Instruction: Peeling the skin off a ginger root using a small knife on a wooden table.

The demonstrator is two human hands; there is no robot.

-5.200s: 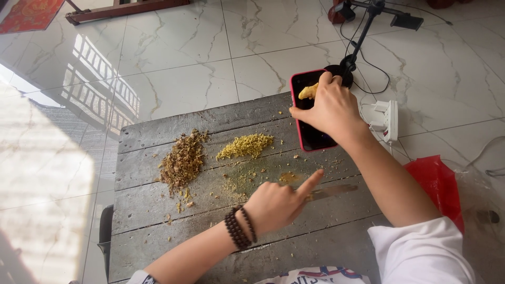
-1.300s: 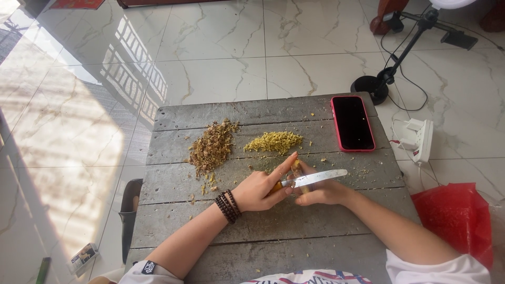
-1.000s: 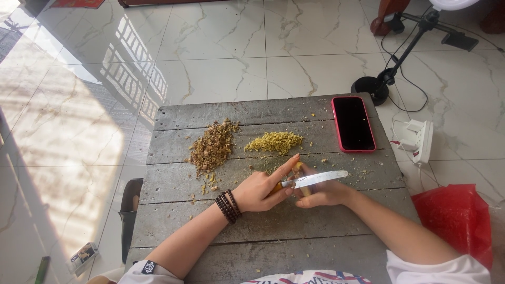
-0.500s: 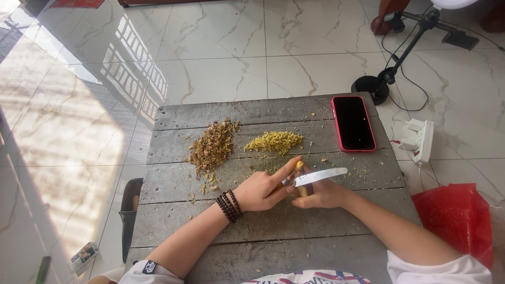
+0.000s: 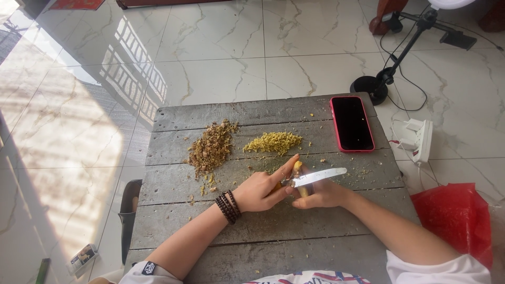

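Observation:
My left hand (image 5: 265, 186), with dark bead bracelets at the wrist, pinches a small yellow root piece (image 5: 298, 169) on the grey wooden board (image 5: 263, 231). My right hand (image 5: 321, 193) grips a knife (image 5: 319, 176) whose blade points right and lies across the yellow piece. A pile of yellow chopped bits (image 5: 273, 142) sits just beyond the hands. A brownish pile of peelings (image 5: 213, 147) lies to its left.
A phone in a red case (image 5: 351, 123) lies face up at the board's far right corner. A black stand base with cable (image 5: 369, 87), a white power strip (image 5: 418, 139) and a red plastic bag (image 5: 452, 218) are on the marble floor to the right.
About five seconds ago my right hand was at the phone holding the yellow piece. Both hands have since come together at the board's middle, and over the last second the knife has shifted slightly.

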